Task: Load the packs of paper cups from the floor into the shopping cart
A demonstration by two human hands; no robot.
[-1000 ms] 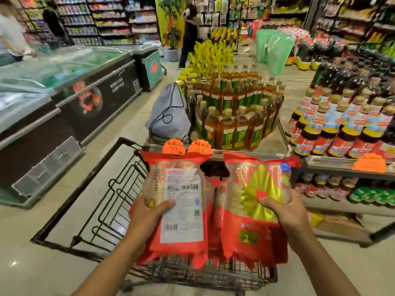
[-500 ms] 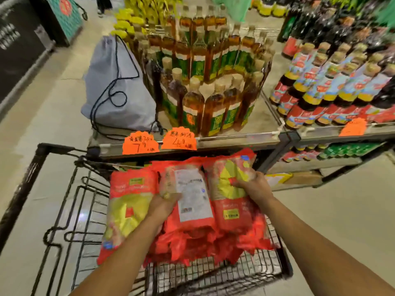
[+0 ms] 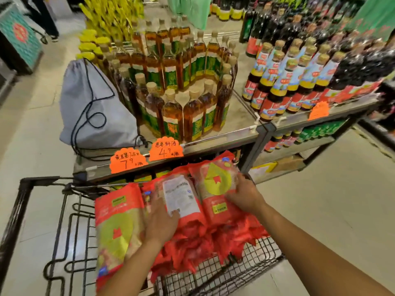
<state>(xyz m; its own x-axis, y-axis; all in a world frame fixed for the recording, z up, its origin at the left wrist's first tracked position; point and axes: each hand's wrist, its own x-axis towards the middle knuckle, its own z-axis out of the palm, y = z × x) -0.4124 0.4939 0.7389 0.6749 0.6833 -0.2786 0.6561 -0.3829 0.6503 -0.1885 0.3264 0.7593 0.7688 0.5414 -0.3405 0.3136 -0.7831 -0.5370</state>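
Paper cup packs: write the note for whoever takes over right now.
Left hand: flat on the white-label pack in the shopping cart; grip unclear.
Right hand: fingers on the yellow-circle pack beside it.
A third pack lies at the left; more red packs sit underneath.
Done: these packs are in the cart.
Left: let go of both; check the floor for more, as none show in this view.

Both forearms bare, no sleeves in view; left hand (image 3: 160,223) and right hand (image 3: 245,197) ungloved, no rings, no watch.
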